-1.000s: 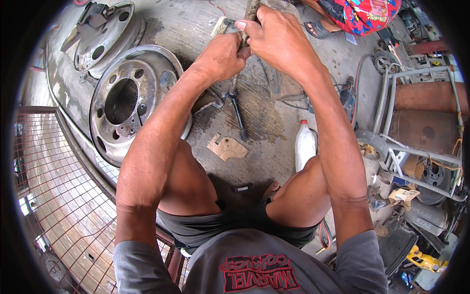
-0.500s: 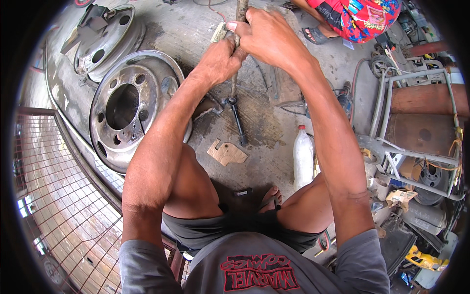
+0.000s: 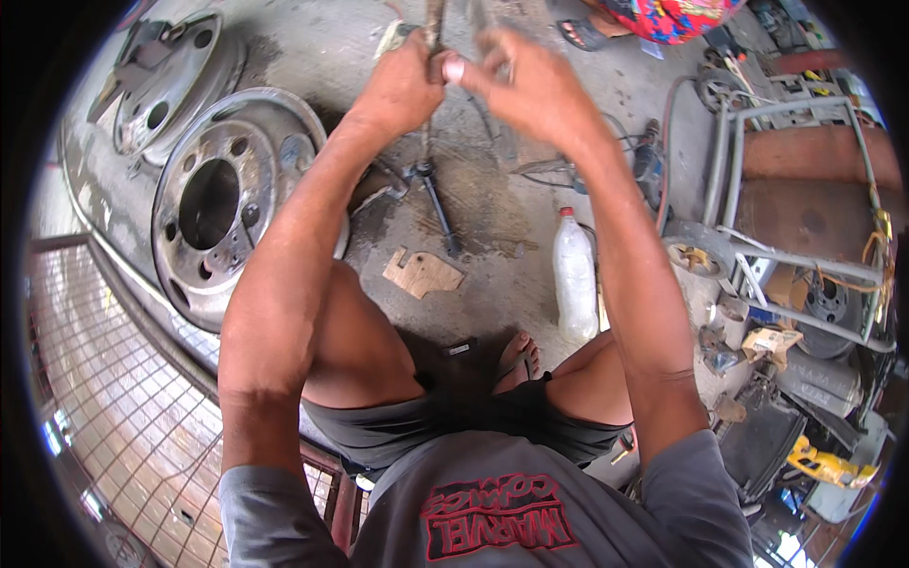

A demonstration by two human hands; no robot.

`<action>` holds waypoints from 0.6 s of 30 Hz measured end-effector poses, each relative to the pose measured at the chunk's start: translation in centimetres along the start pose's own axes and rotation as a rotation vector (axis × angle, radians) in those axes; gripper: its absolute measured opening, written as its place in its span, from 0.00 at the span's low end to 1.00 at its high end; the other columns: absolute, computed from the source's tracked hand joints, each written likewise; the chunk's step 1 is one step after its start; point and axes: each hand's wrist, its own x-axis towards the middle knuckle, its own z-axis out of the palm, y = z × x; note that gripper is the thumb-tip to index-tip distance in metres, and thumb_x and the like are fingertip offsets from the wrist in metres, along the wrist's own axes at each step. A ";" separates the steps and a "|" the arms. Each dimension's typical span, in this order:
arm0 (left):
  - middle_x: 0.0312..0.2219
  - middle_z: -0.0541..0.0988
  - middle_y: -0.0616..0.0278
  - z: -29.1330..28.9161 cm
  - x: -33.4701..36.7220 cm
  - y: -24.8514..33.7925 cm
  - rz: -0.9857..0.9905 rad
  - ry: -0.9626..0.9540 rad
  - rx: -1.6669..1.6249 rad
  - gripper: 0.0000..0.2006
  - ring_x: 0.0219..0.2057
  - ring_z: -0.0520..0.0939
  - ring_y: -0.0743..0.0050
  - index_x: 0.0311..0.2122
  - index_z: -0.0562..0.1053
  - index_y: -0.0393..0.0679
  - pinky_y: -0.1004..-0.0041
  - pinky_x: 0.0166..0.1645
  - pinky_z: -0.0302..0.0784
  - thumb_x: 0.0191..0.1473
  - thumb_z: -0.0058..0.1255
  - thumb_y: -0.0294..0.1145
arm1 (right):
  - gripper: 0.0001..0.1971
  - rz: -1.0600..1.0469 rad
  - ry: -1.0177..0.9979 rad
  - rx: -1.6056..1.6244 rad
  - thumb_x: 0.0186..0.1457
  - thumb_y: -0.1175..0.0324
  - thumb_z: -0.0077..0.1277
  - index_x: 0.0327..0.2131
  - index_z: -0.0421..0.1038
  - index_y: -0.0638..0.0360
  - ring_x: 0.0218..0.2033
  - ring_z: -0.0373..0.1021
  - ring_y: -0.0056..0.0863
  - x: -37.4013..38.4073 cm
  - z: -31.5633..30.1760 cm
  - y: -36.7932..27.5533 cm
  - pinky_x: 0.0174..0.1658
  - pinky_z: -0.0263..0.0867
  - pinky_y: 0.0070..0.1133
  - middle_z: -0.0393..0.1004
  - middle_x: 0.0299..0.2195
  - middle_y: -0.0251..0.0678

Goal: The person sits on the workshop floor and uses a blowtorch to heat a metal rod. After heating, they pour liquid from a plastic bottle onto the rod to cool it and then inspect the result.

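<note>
My left hand [image 3: 400,83] is closed around a long, rusty metal rod [image 3: 435,19] standing roughly upright at the top of the view. A small pale piece [image 3: 393,38], perhaps cloth, shows beside that hand; whether I grip it is unclear. My right hand [image 3: 538,90] is just right of the rod, its thumb stretched toward my left hand and its fingers apart but blurred. Below my hands, the rod's lower part meets a dark metal bar [image 3: 438,208] slanting along the concrete floor. The rod's top is cut off by the view's edge.
Two steel wheel rims [image 3: 270,118] [image 3: 194,80] are at the left, above a metal grid [image 3: 123,379]. A cut cardboard piece [image 3: 423,272] and a red-capped bottle [image 3: 576,279] are nearer me. Rightward are a metal frame [image 3: 729,170] and clutter. Another person's sandaled foot [image 3: 582,35] shows at the top.
My right hand has come off the rod and moved slightly down, its fingers loosening. My left hand stays closed on the rod. The whole view has shifted a little.
</note>
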 end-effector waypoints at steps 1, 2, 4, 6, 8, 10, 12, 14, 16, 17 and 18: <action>0.29 0.81 0.32 0.0 0.4 0.3 -0.025 -0.007 -0.012 0.19 0.38 0.82 0.27 0.44 0.70 0.28 0.46 0.44 0.77 0.65 0.50 0.39 | 0.33 0.023 -0.087 -0.052 0.59 0.41 0.57 0.51 0.76 0.65 0.50 0.77 0.46 -0.7 0.0 1.7 0.54 0.71 0.37 0.81 0.46 0.52; 0.29 0.82 0.36 0.0 0.4 0.7 -0.092 -0.044 -0.081 0.21 0.37 0.84 0.31 0.43 0.70 0.27 0.49 0.43 0.78 0.65 0.52 0.42 | 0.31 0.062 -0.171 -0.109 0.60 0.43 0.56 0.51 0.76 0.64 0.49 0.77 0.48 -1.6 -0.1 4.1 0.54 0.71 0.39 0.81 0.45 0.52; 0.29 0.83 0.48 -0.2 0.1 -0.1 -0.093 0.002 -0.085 0.20 0.34 0.85 0.47 0.42 0.73 0.34 0.57 0.43 0.77 0.68 0.47 0.46 | 0.29 0.129 -0.236 -0.175 0.61 0.45 0.56 0.50 0.77 0.64 0.49 0.77 0.49 -2.7 -1.6 7.9 0.53 0.71 0.41 0.81 0.44 0.53; 0.28 0.82 0.47 -0.7 0.1 0.1 -0.107 -0.013 -0.068 0.21 0.34 0.83 0.47 0.40 0.74 0.35 0.57 0.43 0.76 0.68 0.46 0.47 | 0.27 0.189 -0.200 -0.197 0.61 0.46 0.56 0.49 0.78 0.62 0.50 0.76 0.48 -3.5 -5.3 12.5 0.53 0.70 0.41 0.81 0.44 0.52; 0.28 0.81 0.45 -0.4 0.1 0.9 -0.115 -0.020 -0.062 0.21 0.32 0.81 0.46 0.38 0.74 0.34 0.58 0.43 0.75 0.68 0.47 0.47 | 0.27 0.321 -0.080 -0.209 0.63 0.47 0.55 0.49 0.78 0.64 0.39 0.78 0.37 -6.6 -8.4 17.0 0.46 0.71 0.36 0.81 0.36 0.46; 0.28 0.82 0.47 0.0 0.4 1.1 -0.099 -0.030 -0.045 0.18 0.30 0.82 0.50 0.40 0.74 0.34 0.59 0.41 0.76 0.68 0.48 0.44 | 0.26 0.437 0.004 -0.174 0.63 0.47 0.55 0.48 0.78 0.64 0.32 0.79 0.30 -10.5 -10.1 21.3 0.41 0.72 0.32 0.80 0.31 0.42; 0.27 0.83 0.50 0.7 0.5 0.9 -0.098 -0.045 -0.065 0.16 0.29 0.83 0.56 0.42 0.73 0.34 0.60 0.39 0.77 0.68 0.49 0.41 | 0.25 0.546 0.051 -0.096 0.63 0.48 0.56 0.47 0.78 0.63 0.29 0.78 0.26 -15.7 -10.1 24.9 0.39 0.72 0.29 0.79 0.29 0.38; 0.27 0.82 0.51 0.2 0.3 -0.5 -0.118 -0.050 -0.060 0.18 0.29 0.81 0.60 0.41 0.74 0.34 0.63 0.40 0.75 0.69 0.48 0.44 | 0.22 0.673 0.073 0.017 0.61 0.49 0.57 0.44 0.80 0.60 0.38 0.80 0.45 -20.1 -8.0 25.1 0.45 0.72 0.35 0.81 0.32 0.51; 0.26 0.81 0.53 0.9 0.6 -1.8 -0.111 -0.055 -0.108 0.20 0.29 0.79 0.64 0.40 0.74 0.35 0.64 0.40 0.74 0.69 0.47 0.46 | 0.20 0.774 0.105 0.187 0.61 0.50 0.58 0.42 0.81 0.59 0.37 0.80 0.46 -26.7 -4.8 27.7 0.45 0.73 0.36 0.81 0.33 0.51; 0.25 0.81 0.54 1.0 0.8 -2.3 -0.121 -0.052 -0.159 0.21 0.29 0.78 0.66 0.39 0.75 0.35 0.65 0.40 0.74 0.69 0.47 0.48 | 0.19 0.782 0.135 0.135 0.60 0.51 0.59 0.40 0.81 0.59 0.39 0.80 0.50 -29.9 -2.5 29.3 0.46 0.73 0.36 0.82 0.35 0.53; 0.26 0.80 0.57 0.3 0.7 -3.7 -0.168 -0.080 -0.133 0.22 0.29 0.78 0.68 0.39 0.75 0.35 0.66 0.39 0.73 0.69 0.47 0.49 | 0.18 0.830 0.152 0.159 0.59 0.53 0.59 0.38 0.82 0.59 0.41 0.79 0.52 -32.0 -0.2 29.5 0.46 0.73 0.37 0.81 0.37 0.56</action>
